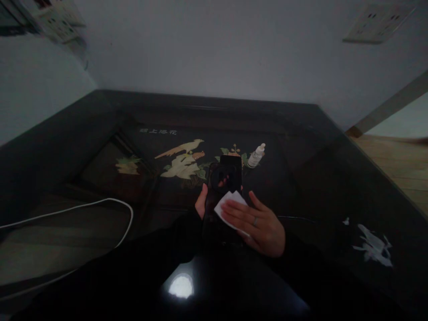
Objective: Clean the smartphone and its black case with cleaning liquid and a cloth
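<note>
A black phone is held upright over a dark glossy table. My left hand grips the phone from behind and the left side; only the thumb side and fingertips reflected in the screen show. My right hand, with a ring on one finger, lies with fingers flat and together, pressing a small white wipe onto the lower part of the phone. A small white spray bottle lies on the table just beyond the phone, to the right.
The tabletop carries a painted bird and flower design. A white cable curves across the left side. Torn white wrapper bits lie at the right. White walls stand behind, with a wall socket at upper right. Wooden floor lies right.
</note>
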A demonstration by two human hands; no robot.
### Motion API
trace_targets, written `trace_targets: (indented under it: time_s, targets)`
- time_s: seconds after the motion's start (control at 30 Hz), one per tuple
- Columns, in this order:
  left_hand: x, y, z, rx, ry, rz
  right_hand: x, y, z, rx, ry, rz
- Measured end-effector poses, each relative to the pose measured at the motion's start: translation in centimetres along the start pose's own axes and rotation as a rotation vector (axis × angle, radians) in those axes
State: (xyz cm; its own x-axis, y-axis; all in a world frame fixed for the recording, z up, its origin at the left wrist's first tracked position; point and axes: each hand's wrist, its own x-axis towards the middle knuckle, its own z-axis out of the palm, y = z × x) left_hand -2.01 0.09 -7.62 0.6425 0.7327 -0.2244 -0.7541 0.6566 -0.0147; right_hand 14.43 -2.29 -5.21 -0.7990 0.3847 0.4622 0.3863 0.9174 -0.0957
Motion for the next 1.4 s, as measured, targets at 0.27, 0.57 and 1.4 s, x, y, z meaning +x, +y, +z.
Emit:
trace_targets:
  time_s: [0.27, 0.57, 1.4]
  targets:
    - [0.1, 1.1, 0.6, 0.158, 0.02, 0.055, -0.4, -0.9, 0.1, 0.059, 0.018, -0.111]
    - [-0.2, 0.3, 0.0, 0.14, 0.049, -0.068, -0.8, 0.3, -1.3, 0.065, 0.147, -0.072]
    - [0.0, -0.2, 0.5, 0.209, 0.1, 0.083, -1.0, 1.1, -0.9, -0.007, 0.155, -0.053]
